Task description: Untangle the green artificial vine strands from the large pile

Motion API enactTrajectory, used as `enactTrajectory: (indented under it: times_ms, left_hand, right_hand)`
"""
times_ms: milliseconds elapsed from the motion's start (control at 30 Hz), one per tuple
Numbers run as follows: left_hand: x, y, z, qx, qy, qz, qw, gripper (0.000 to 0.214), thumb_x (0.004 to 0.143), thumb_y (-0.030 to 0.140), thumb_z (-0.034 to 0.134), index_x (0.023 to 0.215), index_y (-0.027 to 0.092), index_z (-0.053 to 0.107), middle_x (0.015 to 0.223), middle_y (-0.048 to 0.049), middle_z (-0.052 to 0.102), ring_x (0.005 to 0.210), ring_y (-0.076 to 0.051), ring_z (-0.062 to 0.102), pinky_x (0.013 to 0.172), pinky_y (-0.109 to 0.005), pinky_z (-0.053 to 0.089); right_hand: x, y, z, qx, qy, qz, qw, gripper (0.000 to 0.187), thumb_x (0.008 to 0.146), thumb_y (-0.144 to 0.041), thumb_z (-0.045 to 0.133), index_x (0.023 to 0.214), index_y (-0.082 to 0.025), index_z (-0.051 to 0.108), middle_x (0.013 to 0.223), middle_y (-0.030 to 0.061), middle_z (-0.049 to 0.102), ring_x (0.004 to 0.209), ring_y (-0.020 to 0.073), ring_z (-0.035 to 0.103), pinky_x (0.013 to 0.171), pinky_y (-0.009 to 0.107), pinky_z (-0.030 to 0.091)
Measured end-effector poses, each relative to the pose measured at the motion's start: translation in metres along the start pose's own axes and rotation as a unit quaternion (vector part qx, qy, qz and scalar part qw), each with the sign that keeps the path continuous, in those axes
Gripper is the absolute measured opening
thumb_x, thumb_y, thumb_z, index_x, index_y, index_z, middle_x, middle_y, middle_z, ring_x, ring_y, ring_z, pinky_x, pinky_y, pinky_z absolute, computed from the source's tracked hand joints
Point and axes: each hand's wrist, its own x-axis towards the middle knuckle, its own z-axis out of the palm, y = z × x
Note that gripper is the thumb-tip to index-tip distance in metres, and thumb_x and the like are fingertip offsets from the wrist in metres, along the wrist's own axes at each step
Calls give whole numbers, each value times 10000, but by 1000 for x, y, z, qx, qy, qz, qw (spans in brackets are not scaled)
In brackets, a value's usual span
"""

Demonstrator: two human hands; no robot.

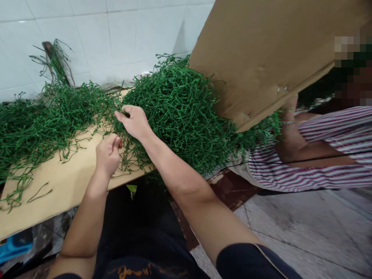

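Note:
A large heap of thin green artificial plant stems [180, 108] rises on a tan board in front of me. My right hand [135, 122] is at the heap's left edge, thumb and forefinger a little apart among the strands. Just below and to its left, my left hand [109, 153] is closed with the thumb pressed against the curled fingers; anything inside the grip is hidden. A lower, looser spread of green stems [58, 112] covers the board on the left. Some single stems [40, 192] lie near its front edge.
The tan board [66, 186] rests across in front of me, against a white tiled wall [87, 35]. At upper right a big cardboard sheet [261, 58] slants over the heap. Beside it sits a person in a striped garment [305, 166]. A blue object [16, 248] is at lower left.

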Motion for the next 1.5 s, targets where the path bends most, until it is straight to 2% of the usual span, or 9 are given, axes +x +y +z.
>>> enactTrajectory:
  times_ms: [100, 167, 400, 600, 833, 1067, 1233, 1333, 1500]
  left_hand:
    - [-13, 2, -7, -4, -70, 79, 994, 252, 824, 234, 362, 580, 207, 421, 552, -21, 497, 578, -146, 468, 616, -291, 393]
    - [-11, -8, -10, 11, -77, 35, 996, 286, 839, 280, 346, 573, 209, 426, 533, -19, 491, 557, -144, 471, 577, -280, 395]
    - [36, -52, -5, 118, -90, -96, 984, 322, 807, 345, 475, 998, 120, 605, 1026, -140, 639, 961, -246, 566, 868, -394, 433]
    - [37, -26, 14, -139, -77, -128, 979, 453, 847, 439, 452, 1162, 123, 527, 1121, -124, 632, 993, -201, 591, 880, -344, 456]
    - [40, -22, 35, -94, -88, -137, 982, 273, 867, 325, 410, 644, 181, 475, 576, 5, 526, 584, -125, 512, 602, -257, 387]
    - [22, -12, 20, 40, -92, -30, 994, 307, 868, 296, 370, 585, 186, 414, 539, 15, 445, 580, -125, 433, 586, -264, 314]
    - [-7, 3, 10, -6, -147, 33, 989, 323, 873, 279, 343, 576, 180, 422, 545, 11, 439, 569, -115, 428, 593, -256, 333]
    - [-6, -9, 7, -51, -137, -24, 989, 347, 888, 339, 334, 611, 181, 471, 540, 12, 445, 549, -112, 440, 575, -245, 355]
    - [32, -51, 13, 10, -89, -163, 983, 268, 836, 330, 458, 888, 140, 640, 812, -62, 635, 777, -173, 579, 752, -297, 446]
  right_hand:
    - [17, 19, -21, -10, 132, 43, 990, 334, 890, -186, 423, 587, -194, 282, 619, -33, 283, 611, 87, 229, 593, 248, 208]
    - [22, 27, -34, 30, 159, 42, 986, 334, 895, -241, 440, 592, -194, 305, 593, -38, 295, 583, 80, 265, 574, 235, 238]
    - [0, 1, -30, 153, -28, 35, 987, 392, 804, -520, 534, 639, -177, 436, 562, -38, 413, 502, 49, 329, 476, 209, 266]
    - [-7, 3, -20, 110, -51, 40, 992, 385, 791, -429, 605, 573, -170, 421, 495, -59, 312, 492, 47, 284, 481, 217, 249]
    - [-1, 11, -13, 40, -22, -1, 999, 386, 834, -292, 557, 532, -183, 342, 509, -46, 298, 518, 65, 282, 523, 231, 252]
    - [5, 21, -1, -123, 45, -18, 991, 298, 865, -236, 500, 597, -182, 379, 622, -10, 448, 643, 106, 431, 686, 249, 348]
    - [31, 34, -22, -162, 137, -2, 977, 224, 920, -244, 387, 708, -179, 416, 734, 23, 498, 745, 136, 492, 779, 305, 390]
    - [41, 45, -36, -106, 176, -2, 979, 284, 935, -301, 343, 688, -179, 410, 681, -3, 459, 723, 115, 510, 786, 311, 430]
    - [25, 34, -28, 12, 90, -83, 992, 367, 886, -467, 411, 653, -183, 418, 606, -31, 408, 655, 88, 507, 698, 276, 487]
